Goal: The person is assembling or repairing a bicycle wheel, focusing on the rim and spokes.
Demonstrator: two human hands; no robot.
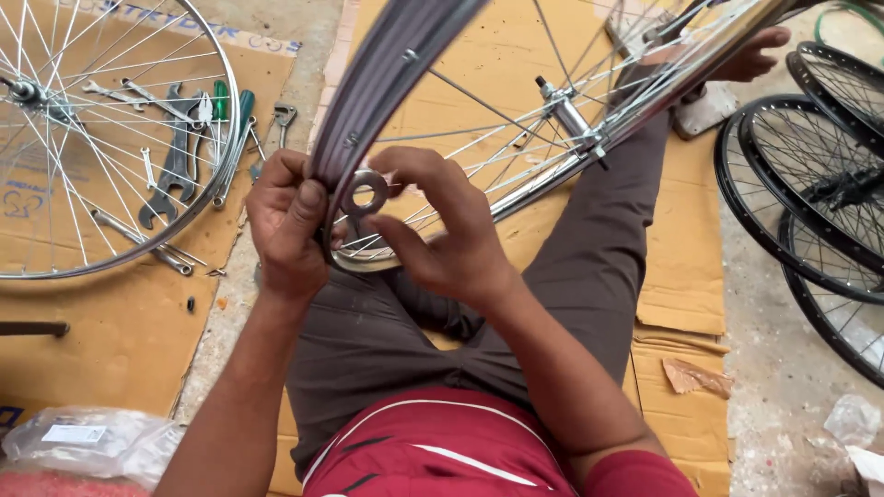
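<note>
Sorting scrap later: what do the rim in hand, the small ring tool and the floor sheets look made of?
Rim: bright metal, likely steel or alloy, glossy reflections. Ring tool: dull grey metal. Floor sheets: brown corrugated cardboard, creased with torn edges.

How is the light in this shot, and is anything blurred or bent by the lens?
Head view: soft even daylight, faint shadows; mild glare on the shiny metal wheel rim; the rim bows from wide-angle distortion; left hand, right hand and round metal tool are sharp.

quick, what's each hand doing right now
Left hand: closed, gripping the wheel rim.
Right hand: closed, pinching a round ring tool against the rim.
</note>
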